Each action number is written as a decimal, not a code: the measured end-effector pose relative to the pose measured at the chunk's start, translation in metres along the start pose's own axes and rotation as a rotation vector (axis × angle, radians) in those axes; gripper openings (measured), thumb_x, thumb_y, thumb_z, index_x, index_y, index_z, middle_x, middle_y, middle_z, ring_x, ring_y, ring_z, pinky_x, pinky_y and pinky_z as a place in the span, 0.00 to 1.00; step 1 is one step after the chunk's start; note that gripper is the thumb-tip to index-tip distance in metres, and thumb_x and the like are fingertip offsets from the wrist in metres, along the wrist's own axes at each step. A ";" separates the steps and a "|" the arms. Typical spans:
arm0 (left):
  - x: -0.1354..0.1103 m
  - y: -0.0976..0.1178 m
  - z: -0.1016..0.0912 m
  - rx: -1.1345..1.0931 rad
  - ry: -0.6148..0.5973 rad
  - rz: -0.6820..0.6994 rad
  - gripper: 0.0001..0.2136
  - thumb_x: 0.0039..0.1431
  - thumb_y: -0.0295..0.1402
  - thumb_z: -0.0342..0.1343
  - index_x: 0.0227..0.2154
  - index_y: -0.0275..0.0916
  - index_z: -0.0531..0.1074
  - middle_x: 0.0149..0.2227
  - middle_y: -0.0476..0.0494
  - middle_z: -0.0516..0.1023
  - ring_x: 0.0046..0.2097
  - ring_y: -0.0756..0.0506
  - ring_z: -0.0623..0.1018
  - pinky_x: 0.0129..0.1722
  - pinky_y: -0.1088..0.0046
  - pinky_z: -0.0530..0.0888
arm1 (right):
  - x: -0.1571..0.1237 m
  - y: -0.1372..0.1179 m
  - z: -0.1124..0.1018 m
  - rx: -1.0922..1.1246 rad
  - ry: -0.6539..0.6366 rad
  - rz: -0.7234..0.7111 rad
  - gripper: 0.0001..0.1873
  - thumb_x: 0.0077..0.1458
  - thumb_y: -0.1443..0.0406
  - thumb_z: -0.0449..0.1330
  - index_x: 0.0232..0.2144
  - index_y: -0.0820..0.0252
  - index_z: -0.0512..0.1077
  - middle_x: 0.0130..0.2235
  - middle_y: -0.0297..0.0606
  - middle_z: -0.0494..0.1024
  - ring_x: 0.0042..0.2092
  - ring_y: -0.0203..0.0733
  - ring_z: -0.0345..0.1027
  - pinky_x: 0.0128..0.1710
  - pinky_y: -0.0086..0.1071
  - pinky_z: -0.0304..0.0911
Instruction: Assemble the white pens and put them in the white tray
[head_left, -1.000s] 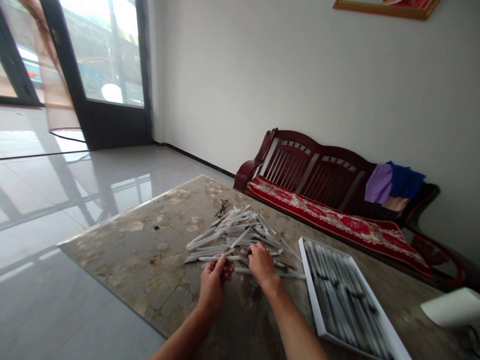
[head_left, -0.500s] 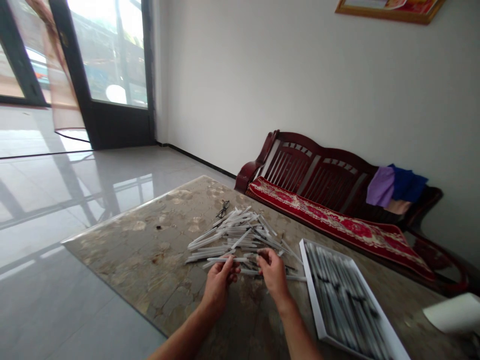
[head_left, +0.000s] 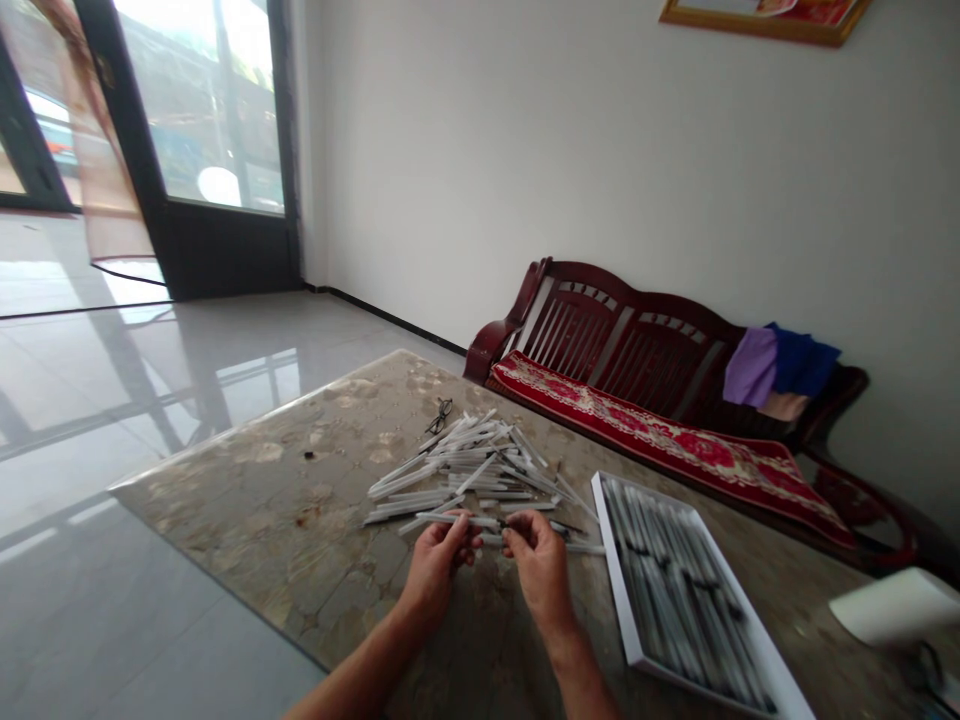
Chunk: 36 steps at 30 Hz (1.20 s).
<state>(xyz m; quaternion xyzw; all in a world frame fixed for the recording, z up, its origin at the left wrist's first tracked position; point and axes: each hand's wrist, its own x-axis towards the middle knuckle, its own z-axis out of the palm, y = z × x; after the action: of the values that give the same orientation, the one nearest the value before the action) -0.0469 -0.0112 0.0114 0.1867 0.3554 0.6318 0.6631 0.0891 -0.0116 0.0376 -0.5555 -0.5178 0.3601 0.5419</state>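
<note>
My left hand (head_left: 439,560) is closed round a slim whitish pen barrel (head_left: 480,521) that lies roughly level and points right. At the barrel's right end, my right hand (head_left: 538,560) pinches a small dark piece (head_left: 504,525), possibly a pen cap; its exact shape is too small to tell. Just beyond both hands spreads a loose pile of similar whitish pens (head_left: 472,460), lying at many angles. On the right, a shallow white box (head_left: 630,620) holds rows of such pens with dark parts around their middles.
A pair of dark-framed glasses (head_left: 440,416) lies behind the pile on the stone-patterned table (head_left: 247,500). A white roll (head_left: 892,605) is at the right edge. Past the table stands a dark red wooden bench (head_left: 637,330) with a patterned cover (head_left: 637,405).
My right hand has moved slightly left and down, bringing the small dark piece to the barrel's end. My left hand stays on the barrel. The whole view has shifted a little.
</note>
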 end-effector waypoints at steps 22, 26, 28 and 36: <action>-0.001 -0.005 -0.002 0.098 -0.085 0.060 0.18 0.41 0.43 0.70 0.29 0.34 0.76 0.24 0.45 0.79 0.25 0.48 0.76 0.22 0.76 0.70 | -0.008 0.012 -0.004 -0.259 -0.060 -0.079 0.17 0.56 0.51 0.55 0.29 0.57 0.71 0.26 0.37 0.76 0.25 0.40 0.69 0.22 0.28 0.61; -0.003 -0.006 -0.001 0.135 -0.116 0.104 0.17 0.42 0.43 0.69 0.29 0.35 0.75 0.23 0.46 0.78 0.24 0.47 0.76 0.22 0.75 0.71 | -0.011 0.015 -0.003 -0.450 -0.002 -0.215 0.22 0.61 0.49 0.48 0.24 0.55 0.67 0.24 0.37 0.73 0.26 0.40 0.66 0.25 0.30 0.57; -0.004 -0.007 -0.001 0.146 -0.133 0.109 0.17 0.43 0.43 0.69 0.28 0.35 0.75 0.22 0.47 0.77 0.24 0.48 0.76 0.21 0.75 0.71 | -0.012 0.013 -0.005 -0.480 0.000 -0.218 0.24 0.62 0.48 0.46 0.22 0.55 0.66 0.21 0.35 0.71 0.24 0.40 0.64 0.25 0.30 0.55; -0.002 -0.008 -0.001 0.127 -0.134 0.051 0.18 0.41 0.44 0.70 0.29 0.35 0.76 0.23 0.46 0.78 0.24 0.48 0.76 0.22 0.75 0.71 | -0.015 0.000 -0.012 -0.392 -0.091 -0.217 0.18 0.61 0.51 0.50 0.28 0.56 0.68 0.27 0.34 0.73 0.29 0.39 0.66 0.28 0.28 0.57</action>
<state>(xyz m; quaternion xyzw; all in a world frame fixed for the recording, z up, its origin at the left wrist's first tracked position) -0.0418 -0.0142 0.0060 0.2791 0.3450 0.6108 0.6558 0.0980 -0.0284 0.0371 -0.5744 -0.6583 0.2168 0.4355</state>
